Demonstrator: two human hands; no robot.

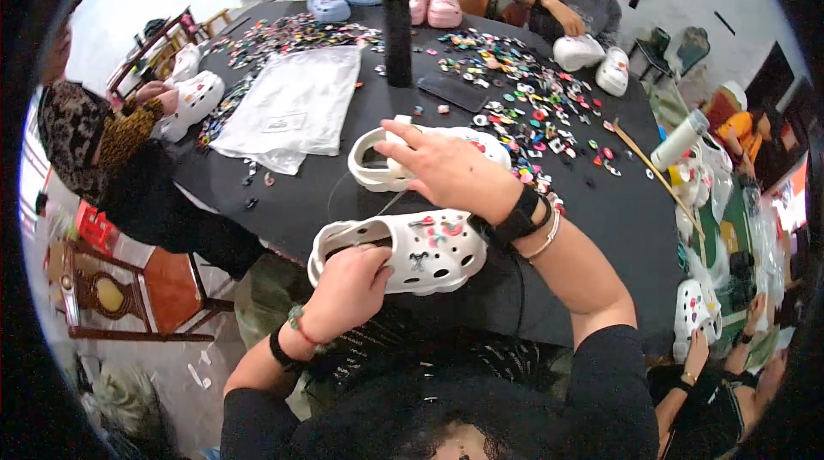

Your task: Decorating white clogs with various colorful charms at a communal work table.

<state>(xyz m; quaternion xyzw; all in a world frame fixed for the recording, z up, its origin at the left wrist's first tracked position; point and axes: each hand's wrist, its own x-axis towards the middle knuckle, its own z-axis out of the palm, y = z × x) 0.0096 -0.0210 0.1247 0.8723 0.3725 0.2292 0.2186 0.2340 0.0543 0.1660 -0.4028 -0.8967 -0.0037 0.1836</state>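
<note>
Close in front of me lies a white clog (455,267) with colourful charms on its upper, its toe pointing right. My left hand (350,284) is closed at its foot opening; the fingertips reach inside and are partly hidden. Just beyond stands a second white clog (375,175), partly covered by my right hand (459,170). The fingers of my right hand are stretched apart over that clog. A thin grey sliver (393,202) shows below my right thumb; I cannot tell whether it is held.
Loose colourful charms (536,104) spread over the black table (592,263). A clear plastic bag (296,104), a black cylinder (396,39) and a dark phone (453,93) lie or stand beyond the clogs. Other people sit around, some handling white clogs (202,95). A wooden chair (154,288) is at left.
</note>
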